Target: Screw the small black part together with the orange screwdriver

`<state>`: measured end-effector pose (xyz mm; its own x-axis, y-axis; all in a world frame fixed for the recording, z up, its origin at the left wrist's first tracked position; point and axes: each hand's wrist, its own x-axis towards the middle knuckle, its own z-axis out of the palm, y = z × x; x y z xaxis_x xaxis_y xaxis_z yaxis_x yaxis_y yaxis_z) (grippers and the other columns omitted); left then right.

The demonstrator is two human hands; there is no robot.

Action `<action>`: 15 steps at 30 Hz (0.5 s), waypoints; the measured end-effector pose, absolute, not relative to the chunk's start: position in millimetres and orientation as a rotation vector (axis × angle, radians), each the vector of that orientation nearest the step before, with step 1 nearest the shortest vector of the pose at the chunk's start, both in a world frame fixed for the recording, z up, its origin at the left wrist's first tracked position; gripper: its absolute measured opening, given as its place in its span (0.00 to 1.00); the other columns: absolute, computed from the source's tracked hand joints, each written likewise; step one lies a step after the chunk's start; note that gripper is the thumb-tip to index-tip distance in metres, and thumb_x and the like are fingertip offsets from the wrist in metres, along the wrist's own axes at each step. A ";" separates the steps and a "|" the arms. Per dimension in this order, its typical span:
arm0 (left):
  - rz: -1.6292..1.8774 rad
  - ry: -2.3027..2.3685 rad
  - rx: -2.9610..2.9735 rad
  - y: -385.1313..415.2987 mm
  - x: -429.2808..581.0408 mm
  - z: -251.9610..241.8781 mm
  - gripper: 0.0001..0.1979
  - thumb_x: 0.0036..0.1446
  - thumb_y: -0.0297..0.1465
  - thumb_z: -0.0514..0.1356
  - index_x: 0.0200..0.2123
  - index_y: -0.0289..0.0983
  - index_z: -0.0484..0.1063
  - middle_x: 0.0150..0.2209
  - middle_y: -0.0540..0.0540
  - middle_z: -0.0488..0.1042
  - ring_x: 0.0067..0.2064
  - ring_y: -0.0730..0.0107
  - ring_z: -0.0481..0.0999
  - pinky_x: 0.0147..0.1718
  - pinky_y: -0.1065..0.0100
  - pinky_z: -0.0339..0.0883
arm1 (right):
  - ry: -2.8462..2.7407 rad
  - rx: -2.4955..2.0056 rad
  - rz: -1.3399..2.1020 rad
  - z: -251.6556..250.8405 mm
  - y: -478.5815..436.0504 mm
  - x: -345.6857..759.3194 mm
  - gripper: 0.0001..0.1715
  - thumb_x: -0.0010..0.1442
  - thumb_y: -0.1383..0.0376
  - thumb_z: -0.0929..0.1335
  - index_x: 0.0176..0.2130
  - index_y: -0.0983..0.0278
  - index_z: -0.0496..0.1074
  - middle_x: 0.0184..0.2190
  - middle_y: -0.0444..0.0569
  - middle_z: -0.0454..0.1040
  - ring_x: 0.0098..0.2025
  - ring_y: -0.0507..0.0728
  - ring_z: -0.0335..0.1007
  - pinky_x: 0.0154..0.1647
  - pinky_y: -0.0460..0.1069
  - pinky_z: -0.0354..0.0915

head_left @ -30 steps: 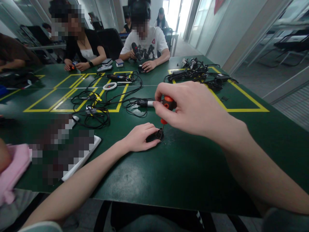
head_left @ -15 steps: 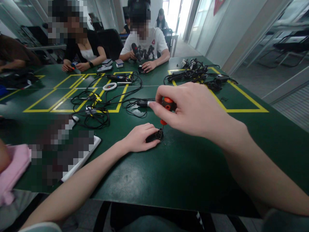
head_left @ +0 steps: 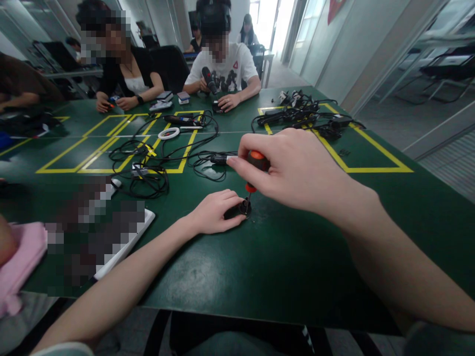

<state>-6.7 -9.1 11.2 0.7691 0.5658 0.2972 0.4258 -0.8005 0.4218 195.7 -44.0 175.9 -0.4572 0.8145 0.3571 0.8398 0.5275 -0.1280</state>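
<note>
My right hand [head_left: 297, 170] is closed round the orange-and-black handle of a small screwdriver [head_left: 253, 168], held upright. Its thin shaft points down into a small black part [head_left: 241, 209] lying on the green table [head_left: 282, 257]. My left hand [head_left: 213, 212] lies on the table with its fingers curled over that black part, pinning it down from the left. Most of the part is hidden under the fingers.
A tangle of black cables [head_left: 148, 163] and a white ring [head_left: 168, 132] lie inside yellow taped boxes behind my hands. More cables and adapters [head_left: 304, 116] sit at the back right. A white tablet [head_left: 126, 247] and pink cloth [head_left: 18, 267] lie left. Other people sit across the table.
My right hand's fingers have shifted a little on the screwdriver handle, as in a turn. The left hand and the black part have stayed in place.
</note>
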 end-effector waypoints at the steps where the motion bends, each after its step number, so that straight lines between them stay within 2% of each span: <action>1: 0.599 0.761 2.635 -9.0 -6.8 10.9 0.13 0.70 0.39 0.60 0.52 0.40 0.77 0.45 0.41 0.80 0.49 0.56 0.81 0.49 0.58 0.78 | -2.397 -1.359 -0.085 175.7 -44.0 195.8 0.19 0.72 0.55 0.63 0.39 0.61 0.78 0.26 0.48 0.74 0.28 0.57 0.62 0.33 0.51 0.49; 3: 0.607 0.760 2.641 -8.7 -7.0 9.9 0.13 0.70 0.39 0.60 0.52 0.39 0.77 0.45 0.41 0.80 0.48 0.56 0.81 0.47 0.59 0.78 | -2.396 -1.349 -0.069 175.1 -44.0 196.0 0.15 0.69 0.59 0.64 0.38 0.61 0.78 0.26 0.48 0.74 0.27 0.56 0.61 0.33 0.51 0.49; 5: 0.616 0.759 2.648 -8.5 -7.1 9.1 0.13 0.70 0.39 0.61 0.51 0.40 0.77 0.44 0.41 0.80 0.46 0.57 0.81 0.46 0.59 0.77 | -2.386 -1.340 -0.072 174.4 -43.6 196.1 0.14 0.67 0.58 0.66 0.38 0.61 0.78 0.26 0.48 0.74 0.27 0.56 0.61 0.33 0.51 0.48; 8: 0.619 0.753 2.647 -8.5 -7.0 9.5 0.13 0.70 0.39 0.60 0.52 0.40 0.77 0.44 0.42 0.80 0.47 0.57 0.81 0.48 0.59 0.77 | -2.376 -1.336 -0.083 173.5 -42.5 196.1 0.20 0.70 0.52 0.65 0.37 0.62 0.78 0.26 0.48 0.73 0.28 0.57 0.62 0.33 0.51 0.49; 10: 0.616 0.750 2.642 -8.9 -6.6 10.6 0.14 0.71 0.39 0.60 0.52 0.40 0.77 0.45 0.41 0.80 0.48 0.57 0.81 0.49 0.59 0.77 | -2.383 -1.337 -0.073 173.3 -42.0 196.2 0.22 0.71 0.51 0.64 0.37 0.62 0.78 0.25 0.48 0.73 0.28 0.56 0.62 0.33 0.51 0.49; 15: 0.601 0.766 2.671 -9.3 -5.5 11.8 0.15 0.72 0.41 0.59 0.50 0.37 0.77 0.44 0.40 0.81 0.46 0.56 0.81 0.45 0.58 0.77 | -2.376 -1.321 -0.069 173.7 -42.6 196.3 0.11 0.64 0.60 0.66 0.36 0.62 0.77 0.26 0.47 0.73 0.27 0.55 0.59 0.32 0.51 0.49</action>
<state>-5.5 -9.3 11.8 0.7705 0.5574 0.3093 0.4332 -0.8138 0.3874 196.3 -42.6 173.7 -0.4610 0.8014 0.3812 0.8220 0.5475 -0.1568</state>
